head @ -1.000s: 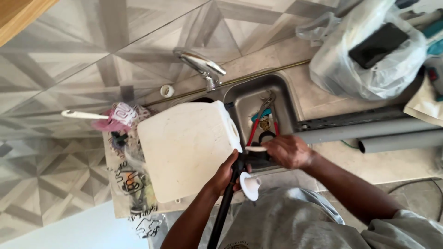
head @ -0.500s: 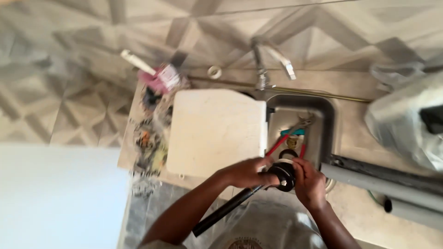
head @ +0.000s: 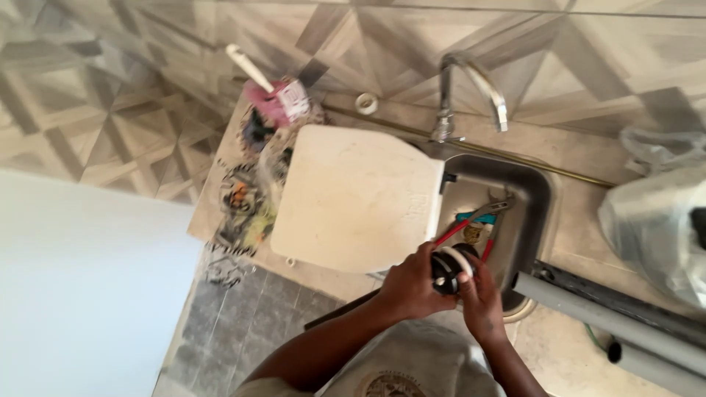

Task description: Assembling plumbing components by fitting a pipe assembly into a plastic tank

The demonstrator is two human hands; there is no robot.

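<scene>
Sink (head: 540,192) edge | both hands' fingers clamped on black-white fitting (head: 450,266) | left hand (head: 412,283), right hand (head: 482,301) | axis unclear

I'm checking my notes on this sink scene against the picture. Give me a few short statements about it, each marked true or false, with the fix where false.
1. Both hands grip a round black and white fitting. True.
2. The left hand and right hand work over the front edge of the sink. True.
3. The red-handled pliers are in the right hand. False: they lie in the sink, apart from the fingers.
4. A white board covers the counter left of the sink. True.
5. Water is running from the tap. False: no stream shows.
6. The grey pipes stand upright. False: they lie flat at the right.
</scene>
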